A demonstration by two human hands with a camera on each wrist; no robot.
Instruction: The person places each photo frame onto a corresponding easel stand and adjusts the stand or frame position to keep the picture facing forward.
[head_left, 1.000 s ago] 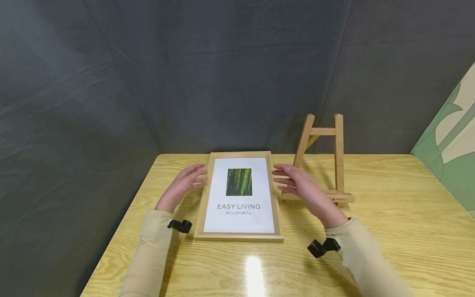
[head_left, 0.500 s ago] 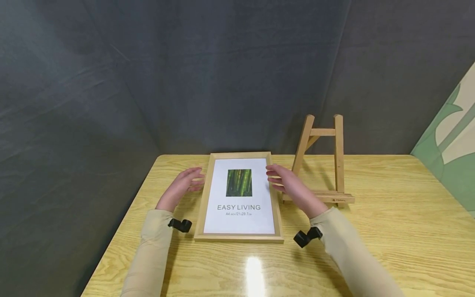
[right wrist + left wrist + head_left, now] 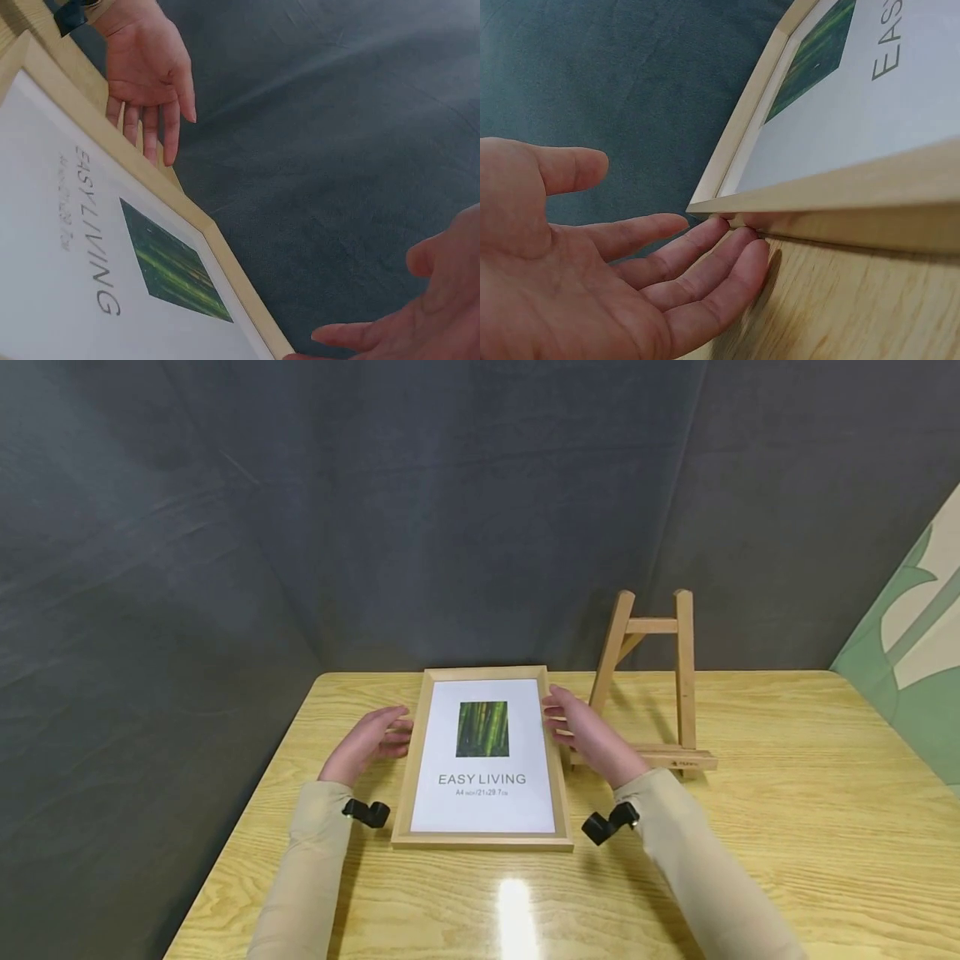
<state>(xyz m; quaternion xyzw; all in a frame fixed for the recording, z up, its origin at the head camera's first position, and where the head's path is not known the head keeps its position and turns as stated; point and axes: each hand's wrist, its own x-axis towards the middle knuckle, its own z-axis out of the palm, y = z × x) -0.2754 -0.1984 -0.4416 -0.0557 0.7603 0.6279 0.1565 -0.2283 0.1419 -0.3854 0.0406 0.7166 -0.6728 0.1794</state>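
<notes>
A light wooden picture frame (image 3: 483,841) lies flat on the table, its white insert showing a green bamboo picture and the words EASY LIVING. My left hand (image 3: 369,743) is beside the frame's left edge, palm facing it. In the left wrist view the fingers (image 3: 705,277) are extended, their tips close to the frame's side; whether they touch is hard to tell. At the opposite edge, my right hand (image 3: 596,735) has its fingers loosely extended near the frame's upper right side. In the right wrist view this hand (image 3: 427,300) is partly cut off. Neither hand grips anything.
A small wooden easel (image 3: 685,677) stands right of the frame, its lower ledge partly behind my right hand. The wooden table (image 3: 787,827) ends at a dark grey cloth (image 3: 480,510) at the back and left. A green patterned panel (image 3: 915,652) is at the right.
My right hand has moved left, from beside the easel's ledge to the frame's right edge. My left hand has shifted slightly down and left. The frame and easel stay in place.
</notes>
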